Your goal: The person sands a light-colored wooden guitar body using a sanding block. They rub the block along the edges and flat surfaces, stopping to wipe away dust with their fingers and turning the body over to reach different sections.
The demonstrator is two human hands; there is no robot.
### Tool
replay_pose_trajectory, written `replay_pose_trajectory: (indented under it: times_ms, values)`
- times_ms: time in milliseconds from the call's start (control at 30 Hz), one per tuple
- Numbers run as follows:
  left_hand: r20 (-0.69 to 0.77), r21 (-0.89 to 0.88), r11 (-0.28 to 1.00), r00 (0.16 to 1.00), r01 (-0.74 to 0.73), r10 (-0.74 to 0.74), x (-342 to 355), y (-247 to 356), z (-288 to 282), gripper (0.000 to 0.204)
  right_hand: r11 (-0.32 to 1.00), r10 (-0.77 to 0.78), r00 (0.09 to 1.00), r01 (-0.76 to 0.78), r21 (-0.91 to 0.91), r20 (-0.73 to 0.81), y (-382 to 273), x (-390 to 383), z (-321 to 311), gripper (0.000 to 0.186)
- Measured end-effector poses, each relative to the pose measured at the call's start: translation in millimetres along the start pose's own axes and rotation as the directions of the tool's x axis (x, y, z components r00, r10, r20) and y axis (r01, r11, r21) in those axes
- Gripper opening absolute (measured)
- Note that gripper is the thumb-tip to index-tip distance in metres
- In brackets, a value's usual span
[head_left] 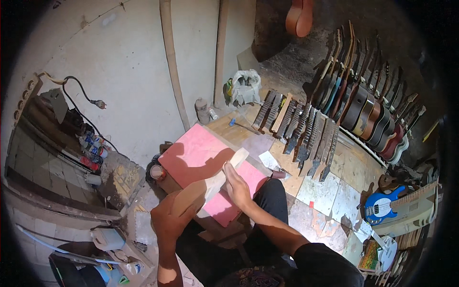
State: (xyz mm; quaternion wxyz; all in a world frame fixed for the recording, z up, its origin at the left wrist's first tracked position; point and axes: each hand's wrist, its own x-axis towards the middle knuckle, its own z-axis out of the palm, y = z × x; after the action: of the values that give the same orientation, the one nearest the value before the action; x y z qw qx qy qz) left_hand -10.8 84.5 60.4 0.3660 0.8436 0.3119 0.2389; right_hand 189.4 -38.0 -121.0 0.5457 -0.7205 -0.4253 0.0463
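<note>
**Two hands on a wooden guitar neck**

A pink board (201, 158) lies on the floor by the wall. Behind the pink board, a row of guitar necks (299, 131) leans up. Over the pink board is one bare wooden neck (215, 179). It runs slanted, from low left up to high right. The left hand (169, 222) is closed around its low end. The right hand (236, 186) lies flat and open against its side, nearer the top end.

Two bare forearms, left hand (168, 221), right hand (237, 187), black short sleeve on right arm, dark trousers.
</note>
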Motion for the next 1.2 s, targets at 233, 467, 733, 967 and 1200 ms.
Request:
replay_pose_trajectory:
  times_ms: [233,467,733,967,1200]
  values:
    - [-0.016,0.006,1.0,1.0,-0.005,0.005,0.1,-0.5,1.1,0.049,0.962,0.035,0.999,-0.036,0.272,0.007,-40.1,-15.3,13.3,0.069]
    - [-0.044,0.026,1.0,0.999,-0.001,0.002,4.9,-7.1,-5.2,0.049,0.941,0.09,0.995,-0.096,0.325,0.035,-60.2,-10.6,18.9,0.07]
    - [-0.061,-0.002,1.0,0.998,-0.022,0.022,3.7,-16.1,-2.0,0.048,0.972,0.088,0.996,-0.086,0.218,-0.003,-22.2,-3.9,18.4,0.07]
    - [-0.055,-0.005,0.999,0.997,-0.046,0.045,2.1,-21.7,-3.2,0.049,0.991,-0.131,0.991,0.13,-0.039,-0.028,21.8,-2.7,20.2,0.078]
    - [-0.1,-0.031,0.999,0.994,-0.038,0.035,-4.6,-28.3,-1.6,0.049,0.951,-0.067,0.991,0.027,-0.307,-0.119,40.9,23.8,-8.6,0.074]
